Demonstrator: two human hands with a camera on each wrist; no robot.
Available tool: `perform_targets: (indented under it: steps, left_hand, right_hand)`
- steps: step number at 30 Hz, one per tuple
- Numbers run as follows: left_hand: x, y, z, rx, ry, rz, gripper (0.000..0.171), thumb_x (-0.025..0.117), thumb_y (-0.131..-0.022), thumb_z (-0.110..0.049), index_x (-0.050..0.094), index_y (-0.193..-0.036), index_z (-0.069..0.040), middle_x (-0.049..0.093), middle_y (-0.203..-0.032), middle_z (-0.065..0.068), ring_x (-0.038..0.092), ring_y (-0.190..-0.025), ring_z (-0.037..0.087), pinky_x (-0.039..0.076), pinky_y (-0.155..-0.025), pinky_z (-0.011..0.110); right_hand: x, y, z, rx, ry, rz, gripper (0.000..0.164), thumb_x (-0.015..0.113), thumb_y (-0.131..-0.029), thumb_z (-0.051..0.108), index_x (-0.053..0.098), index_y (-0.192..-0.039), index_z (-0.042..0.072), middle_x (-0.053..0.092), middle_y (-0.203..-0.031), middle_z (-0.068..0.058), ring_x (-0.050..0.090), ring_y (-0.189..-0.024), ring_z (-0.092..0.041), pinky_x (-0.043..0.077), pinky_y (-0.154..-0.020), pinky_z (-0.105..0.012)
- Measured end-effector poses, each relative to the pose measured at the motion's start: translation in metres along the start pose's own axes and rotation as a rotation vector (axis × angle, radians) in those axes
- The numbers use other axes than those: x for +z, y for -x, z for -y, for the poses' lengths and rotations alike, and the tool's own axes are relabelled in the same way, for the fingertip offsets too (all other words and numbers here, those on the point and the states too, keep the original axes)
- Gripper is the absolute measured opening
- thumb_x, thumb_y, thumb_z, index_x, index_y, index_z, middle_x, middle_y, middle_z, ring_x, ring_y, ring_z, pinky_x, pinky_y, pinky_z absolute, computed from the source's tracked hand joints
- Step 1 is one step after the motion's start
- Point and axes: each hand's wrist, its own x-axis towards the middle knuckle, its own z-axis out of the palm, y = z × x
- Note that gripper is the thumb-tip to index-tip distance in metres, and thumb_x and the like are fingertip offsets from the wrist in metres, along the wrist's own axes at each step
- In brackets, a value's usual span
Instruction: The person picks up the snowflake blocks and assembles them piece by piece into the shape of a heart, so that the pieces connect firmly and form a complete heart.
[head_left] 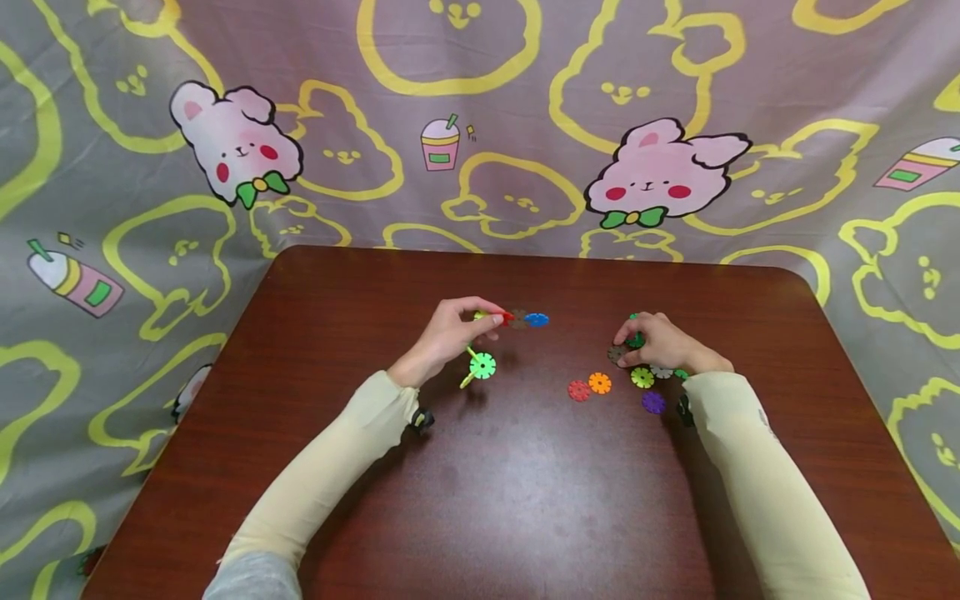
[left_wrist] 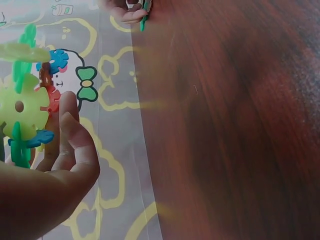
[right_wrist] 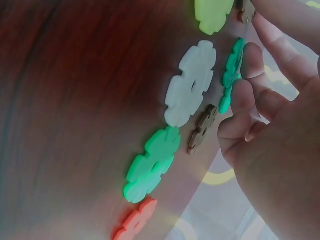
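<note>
The left hand's (head_left: 453, 329) grip pinches a cluster of joined discs (left_wrist: 30, 112) near its red disc (head_left: 507, 317), a blue disc (head_left: 542, 320) projecting outward, while the right hand's (head_left: 660, 340) pinches a dark disc (head_left: 614, 354) near loose discs (head_left: 595, 387) on the table (head_left: 495, 517).

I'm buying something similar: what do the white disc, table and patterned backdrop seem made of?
White disc: probably plastic, smooth and fairly matte, with even colour and neat notches.
Table: wood or wood-look laminate, glossy, with streaky brown grain and bright glare.
Backdrop: likely printed fabric, slightly sheeny, as it hangs in soft creases.
</note>
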Motion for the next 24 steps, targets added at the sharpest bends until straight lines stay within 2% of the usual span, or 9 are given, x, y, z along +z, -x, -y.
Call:
perform_targets:
  steps: [3, 6, 10, 15, 21, 24]
  left_hand:
    - [0.0, 0.0, 0.001, -0.007, -0.009, 0.006, 0.018, 0.069, -0.09, -0.017, 0.073, -0.105, -0.008, 0.07, -0.104, 0.017, 0.067, -0.091, 0.043, 0.051, -0.063, 0.027]
    - [-0.001, -0.001, 0.001, -0.004, -0.004, 0.01, 0.018, 0.07, -0.09, -0.017, 0.073, -0.105, -0.008, 0.07, -0.106, 0.019, 0.068, -0.09, 0.041, 0.05, -0.064, 0.028]
    - [-0.001, 0.0, 0.001, 0.003, 0.0, 0.012, 0.019, 0.07, -0.089, -0.017, 0.073, -0.105, -0.008, 0.069, -0.106, 0.021, 0.068, -0.088, 0.04, 0.05, -0.063, 0.028]
    - [0.0, -0.001, 0.0, -0.007, 0.005, 0.011, 0.019, 0.07, -0.089, -0.017, 0.073, -0.105, -0.008, 0.07, -0.106, 0.018, 0.069, -0.087, 0.037, 0.05, -0.062, 0.027]
    - [0.0, -0.001, 0.0, -0.014, 0.01, 0.016, 0.02, 0.071, -0.089, -0.018, 0.072, -0.106, -0.008, 0.07, -0.107, 0.018, 0.071, -0.075, 0.018, 0.051, -0.064, 0.028]
    - [0.0, -0.001, -0.002, -0.015, 0.01, 0.012, 0.019, 0.071, -0.089, -0.018, 0.073, -0.106, -0.009, 0.07, -0.106, 0.016, 0.071, -0.08, 0.028, 0.052, -0.064, 0.028]
  right_hand:
    - [0.001, 0.0, 0.002, -0.001, 0.018, -0.018, 0.024, 0.08, -0.078, 0.015, 0.066, -0.096, 0.009, 0.056, -0.11, -0.017, 0.038, -0.107, -0.034, 0.037, -0.083, -0.043]
    - [0.002, 0.0, 0.005, -0.019, 0.031, -0.036, 0.024, 0.079, -0.078, 0.013, 0.063, -0.095, 0.008, 0.061, -0.101, -0.013, 0.046, -0.092, -0.028, 0.039, -0.073, -0.035]
    - [0.004, -0.001, 0.012, -0.071, 0.037, -0.05, 0.017, 0.071, -0.084, 0.005, 0.059, -0.095, 0.007, 0.065, -0.086, -0.006, 0.053, -0.074, -0.019, 0.042, -0.064, -0.03]
    - [0.006, -0.004, 0.022, -0.113, 0.001, -0.086, 0.011, 0.063, -0.089, 0.002, 0.057, -0.098, 0.007, 0.065, -0.087, -0.006, 0.055, -0.077, -0.018, 0.044, -0.069, -0.032]
    - [0.007, -0.008, 0.038, -0.111, -0.183, -0.123, 0.016, 0.06, -0.092, 0.004, 0.055, -0.106, 0.005, 0.063, -0.092, -0.011, 0.06, -0.08, -0.024, 0.051, -0.07, -0.028]
    - [0.007, -0.008, 0.05, -0.113, -0.302, -0.124, 0.018, 0.06, -0.091, 0.003, 0.054, -0.108, 0.004, 0.062, -0.095, -0.014, 0.064, -0.084, -0.032, 0.056, -0.074, -0.027]
